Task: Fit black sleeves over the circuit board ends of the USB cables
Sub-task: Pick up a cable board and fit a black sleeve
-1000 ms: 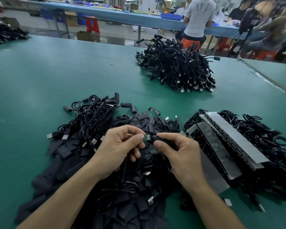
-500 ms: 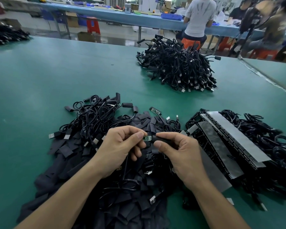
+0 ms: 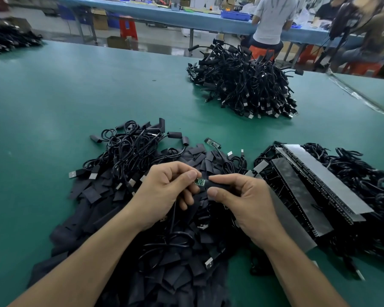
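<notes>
Sleeving one cable: left hand (image 3: pixel 164 193) fingers pinch circuit board (image 3: pixel 199 181), exposed between both thumbs; right hand (image 3: pixel 244 202) fingers grip black sleeve (image 3: pixel 217 185) at its end. Keep board square to sleeve mouth; slide steadily.

We're only catching a sliver of the circuit board (image 3: pixel 200 181). The left grip (image 3: pixel 164 193) is covering its left end and the black sleeve (image 3: pixel 217 185) is swallowing the other, so we're not telling how far in it's sitting. The right grip (image 3: pixel 242 200) is hiding most of that sleeve under curled fingers. A cable's upper end is vanishing behind the left palm. Both forearms and the sleeve pile (image 3: pixel 164 280) are running off the bottom edge. The far-left cable heap (image 3: pixel 9 39) is blurring and getting clipped by the left edge. The person in the white shirt (image 3: pixel 273 18) is getting cropped up top, and the figure at top right (image 3: pixel 364 23) is smearing. The rows on the strips (image 3: pixel 319 180) are looking too tiny for us to read.
</notes>
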Motion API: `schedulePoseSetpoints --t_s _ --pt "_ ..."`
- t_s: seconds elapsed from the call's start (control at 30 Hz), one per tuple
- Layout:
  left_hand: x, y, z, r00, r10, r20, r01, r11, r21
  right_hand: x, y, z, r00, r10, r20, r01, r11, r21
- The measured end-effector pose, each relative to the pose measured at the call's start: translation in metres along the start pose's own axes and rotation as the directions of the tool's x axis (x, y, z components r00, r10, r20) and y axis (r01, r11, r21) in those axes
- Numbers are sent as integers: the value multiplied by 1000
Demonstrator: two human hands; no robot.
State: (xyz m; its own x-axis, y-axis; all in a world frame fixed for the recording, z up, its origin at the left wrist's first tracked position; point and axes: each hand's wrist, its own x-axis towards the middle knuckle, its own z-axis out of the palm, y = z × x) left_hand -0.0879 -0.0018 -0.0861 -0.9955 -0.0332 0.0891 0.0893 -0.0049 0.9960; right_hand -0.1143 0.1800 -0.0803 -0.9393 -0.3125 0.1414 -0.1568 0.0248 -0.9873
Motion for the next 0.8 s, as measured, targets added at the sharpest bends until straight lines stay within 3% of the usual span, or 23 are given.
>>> schedulePoseSetpoints --t_s 0.4,0.8 --pt "0 -1 1 1000 -2 -8 2 1000 -23 -4 -2 1 1000 -17 6 17 1000 -17" --pt "-3 -1 2 992 15 126 -25 996 82 -6 1 5 997 -77 -30 73 991 -109"
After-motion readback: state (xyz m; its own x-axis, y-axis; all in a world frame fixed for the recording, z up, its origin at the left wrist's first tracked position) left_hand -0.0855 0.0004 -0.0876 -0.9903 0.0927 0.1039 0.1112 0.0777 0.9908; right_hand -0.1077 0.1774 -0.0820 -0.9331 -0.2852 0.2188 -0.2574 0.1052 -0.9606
